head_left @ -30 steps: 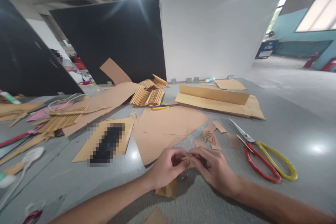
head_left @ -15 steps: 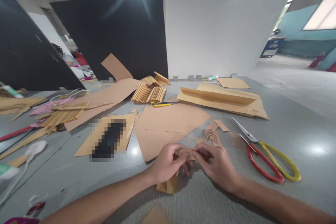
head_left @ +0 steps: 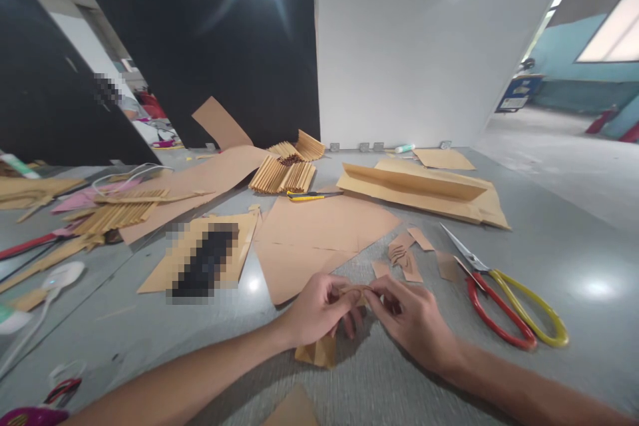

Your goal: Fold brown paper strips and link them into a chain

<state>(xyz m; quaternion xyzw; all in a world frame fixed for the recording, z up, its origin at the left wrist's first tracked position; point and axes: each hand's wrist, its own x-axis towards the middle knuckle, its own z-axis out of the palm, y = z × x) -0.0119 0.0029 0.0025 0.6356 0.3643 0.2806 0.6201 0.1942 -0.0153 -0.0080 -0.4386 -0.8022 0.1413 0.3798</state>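
Note:
Between my two hands is a small piece of brown paper [head_left: 360, 294], mostly hidden by my fingers. My left hand [head_left: 322, 309] pinches its left end between thumb and fingers. The right end is pinched in my right hand [head_left: 410, 313]. Just below my left hand, a folded brown paper piece [head_left: 319, 351] lies on the grey table. Several small paper cut-outs [head_left: 403, 254] rest beyond my right hand. A large brown paper sheet [head_left: 304, 236] spreads out past my left hand. Scissors [head_left: 504, 303] with one red and one yellow handle lie half open at the right.
A yellow utility knife [head_left: 305, 196] sits on the large sheet's far edge, by stacked paper strips [head_left: 282, 174]. A folded paper length [head_left: 414, 185] lies behind the scissors. Black [head_left: 214, 66] and white [head_left: 414, 60] panels stand at the back. A white cable [head_left: 34, 323] runs along the left.
My fingers have shifted slightly on the small paper, and less of it shows between them. The view has moved a little; the table items look the same.

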